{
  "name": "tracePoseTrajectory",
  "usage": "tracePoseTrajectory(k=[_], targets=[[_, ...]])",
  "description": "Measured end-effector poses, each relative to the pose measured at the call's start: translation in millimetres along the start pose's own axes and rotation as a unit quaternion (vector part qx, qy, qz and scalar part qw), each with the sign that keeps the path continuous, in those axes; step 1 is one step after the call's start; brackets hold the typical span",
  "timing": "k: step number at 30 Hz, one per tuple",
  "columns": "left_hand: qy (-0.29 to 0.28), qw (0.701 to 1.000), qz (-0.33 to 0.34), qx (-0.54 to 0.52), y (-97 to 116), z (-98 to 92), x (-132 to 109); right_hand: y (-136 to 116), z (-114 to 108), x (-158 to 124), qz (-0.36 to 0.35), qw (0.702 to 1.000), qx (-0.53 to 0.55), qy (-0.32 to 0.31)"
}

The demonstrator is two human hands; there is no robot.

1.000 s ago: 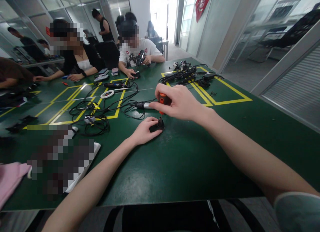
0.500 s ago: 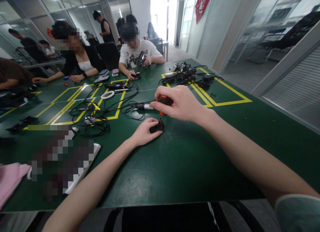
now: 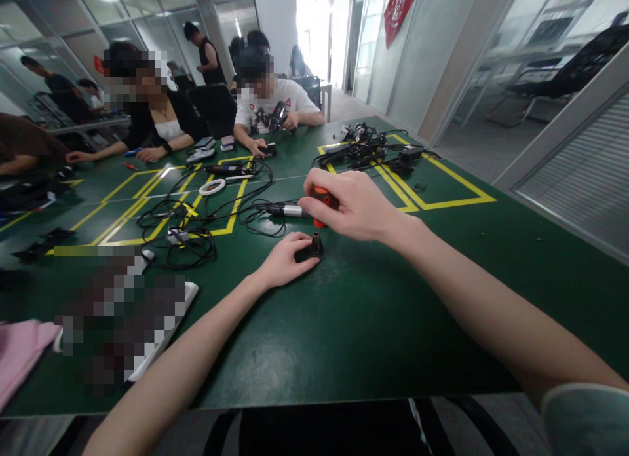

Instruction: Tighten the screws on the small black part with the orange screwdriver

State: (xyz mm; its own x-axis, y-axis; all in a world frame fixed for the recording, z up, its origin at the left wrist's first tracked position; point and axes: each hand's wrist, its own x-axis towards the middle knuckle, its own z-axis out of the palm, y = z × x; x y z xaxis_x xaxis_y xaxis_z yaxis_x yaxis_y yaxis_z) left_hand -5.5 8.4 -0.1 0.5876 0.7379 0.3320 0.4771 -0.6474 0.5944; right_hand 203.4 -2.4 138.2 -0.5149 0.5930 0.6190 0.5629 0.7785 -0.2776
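My right hand [image 3: 351,204] is closed around an orange-handled screwdriver [image 3: 320,204], held upright with its tip down in a small black part [image 3: 313,249] on the green table [image 3: 373,312]. My left hand [image 3: 285,259] lies on the table with its fingers pressed on that black part, holding it steady. The screwdriver's shaft is mostly hidden by my right fingers.
A tangle of black cables [image 3: 196,217] and a white ring [image 3: 211,185] lie inside yellow tape lines to the left. More cables and adapters [image 3: 368,151] sit at the back right. A blurred flat object [image 3: 122,318] and pink cloth [image 3: 19,351] lie near left. Other people sit across the table.
My right hand has shifted slightly around the screwdriver handle, fingers regripping; the left hand and black part have stayed put.
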Motion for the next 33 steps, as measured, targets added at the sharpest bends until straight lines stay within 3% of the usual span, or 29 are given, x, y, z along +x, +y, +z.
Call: tracePoseTrajectory(k=[33], targets=[[0.009,1.0,-0.01,-0.001,2.2,7.9,-0.6,2.2,-0.6,-3.4,0.025,0.999,0.01,-0.017]])
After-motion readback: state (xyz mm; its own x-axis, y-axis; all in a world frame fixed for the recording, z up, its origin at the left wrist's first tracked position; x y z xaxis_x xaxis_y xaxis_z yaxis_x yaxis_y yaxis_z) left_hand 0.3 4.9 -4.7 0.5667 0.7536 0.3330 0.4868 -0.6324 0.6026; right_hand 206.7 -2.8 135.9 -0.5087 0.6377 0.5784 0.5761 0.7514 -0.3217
